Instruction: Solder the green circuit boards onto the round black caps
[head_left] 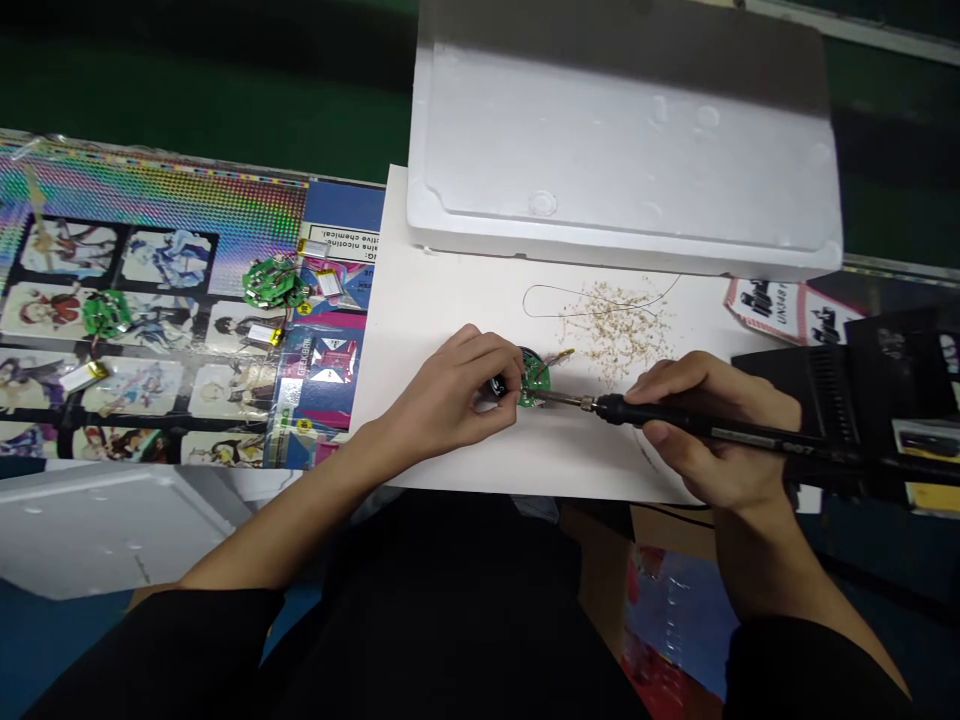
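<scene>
My left hand [454,390] pinches a round green circuit board [535,378] with a small black part at its edge and short wires on top. My right hand [709,425] grips a black-handled soldering iron [697,422] like a pen. Its metal tip [559,398] reaches the board's right edge. The board rests over a white paper sheet [480,300]. Beyond it lie a pile of pale crumbly solder debris [622,330] and a thin wire loop [577,300]. My fingers hide part of the board.
A white foam lid [615,140] lies at the back. On a printed poster mat [150,250] at left sit several green circuit boards [271,282] and small flat batteries [328,284]. A black device [847,390] stands at right, and the iron's cable runs toward it.
</scene>
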